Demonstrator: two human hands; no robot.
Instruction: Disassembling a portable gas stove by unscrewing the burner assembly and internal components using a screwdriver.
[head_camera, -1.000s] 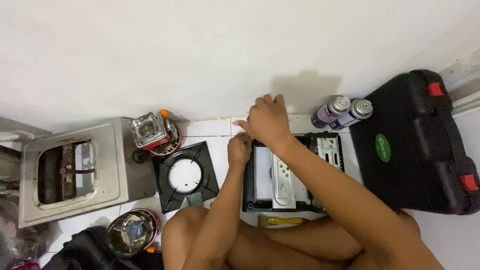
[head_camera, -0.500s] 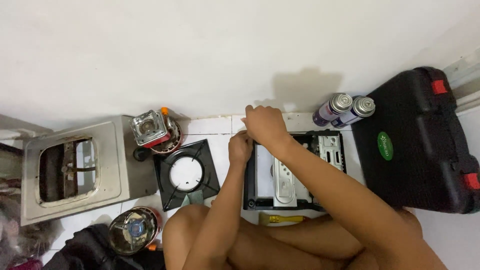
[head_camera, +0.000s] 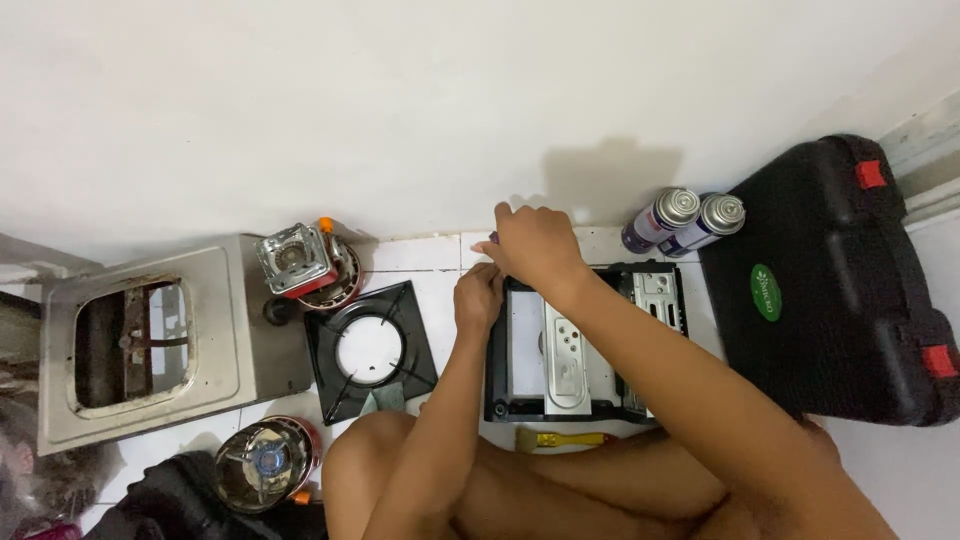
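A black portable stove body (head_camera: 500, 385) with a silver inner plate lies on the white floor in front of my crossed legs. My left hand (head_camera: 478, 297) grips its far left corner. Just above it, my right hand (head_camera: 535, 242) is closed around a small tool whose purple end (head_camera: 492, 237) pokes out at the same corner, close to the wall. Most of the tool is hidden in my fist.
Left of the stove body lie a black pan-support plate (head_camera: 370, 347), a small red-and-silver burner (head_camera: 300, 262) and a grey metal cover (head_camera: 150, 340). A round burner (head_camera: 262, 465) sits bottom left. Two gas canisters (head_camera: 680, 218) and a black case (head_camera: 830, 290) are at right. A yellow tool (head_camera: 560, 438) lies by my legs.
My right hand's fingers have curled in and the hand has settled at the stove body's far left corner. My left hand has stayed on that corner.
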